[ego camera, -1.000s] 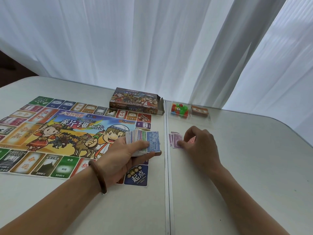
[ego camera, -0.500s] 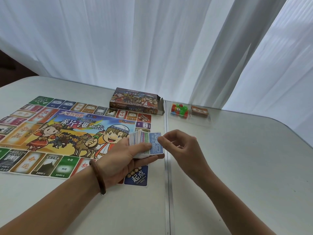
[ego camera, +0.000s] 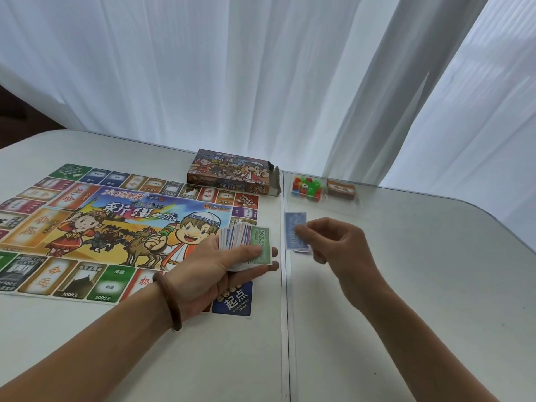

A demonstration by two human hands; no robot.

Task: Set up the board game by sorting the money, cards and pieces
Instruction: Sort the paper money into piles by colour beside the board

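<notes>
Fingers of our right hand pinch a blue note over the small pile — our left hand grips the thick money stack; sorting looks barely begun, far pieces and cards untouched.

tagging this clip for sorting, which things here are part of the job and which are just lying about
In the job: stack of notes in the left hand; blue note pinched by the right hand; pile of notes beneath it; bag of pieces; card deck; game board.
Lying about: game box; white curtain.
</notes>
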